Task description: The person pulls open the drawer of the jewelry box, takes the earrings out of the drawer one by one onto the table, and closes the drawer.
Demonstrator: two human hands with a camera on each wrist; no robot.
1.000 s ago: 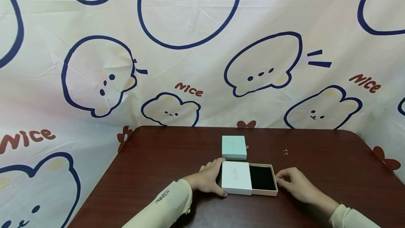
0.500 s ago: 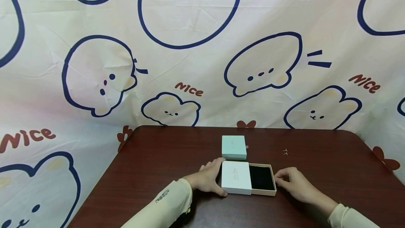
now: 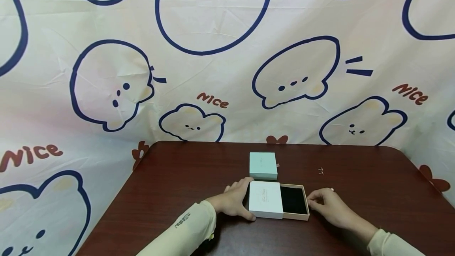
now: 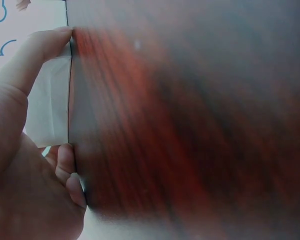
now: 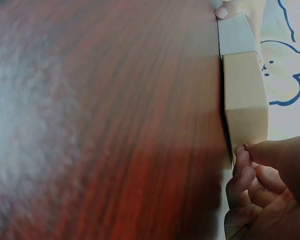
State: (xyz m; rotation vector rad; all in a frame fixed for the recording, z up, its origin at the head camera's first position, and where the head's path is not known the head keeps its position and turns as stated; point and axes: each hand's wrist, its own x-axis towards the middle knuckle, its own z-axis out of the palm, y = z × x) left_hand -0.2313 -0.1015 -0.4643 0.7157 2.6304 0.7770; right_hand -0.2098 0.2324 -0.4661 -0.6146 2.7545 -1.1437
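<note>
A white box sleeve (image 3: 264, 198) with small lettering lies on the table, and a tan drawer (image 3: 296, 216) sticks out of its right end. Black padding (image 3: 293, 200) lines the drawer. My left hand (image 3: 232, 201) grips the sleeve's left end, thumb on the near side and fingers round the far corner. At the drawer's outer end, my right hand (image 3: 334, 208) pinches a tiny pull tab (image 5: 247, 144) between thumb and index finger. Most of that tab is hidden by the fingertips.
Behind the white sleeve stands a closed mint-green box (image 3: 262, 164) with a small pink tab on its right side. Two small T-shaped pieces (image 3: 321, 171) lie on the dark wooden table (image 3: 192, 161) farther right. A patterned cloth (image 3: 227, 70) hangs beyond the table.
The drawer has slid slightly left into the sleeve, and my right hand has moved left with it. My left hand and the sleeve have stayed in place.
</note>
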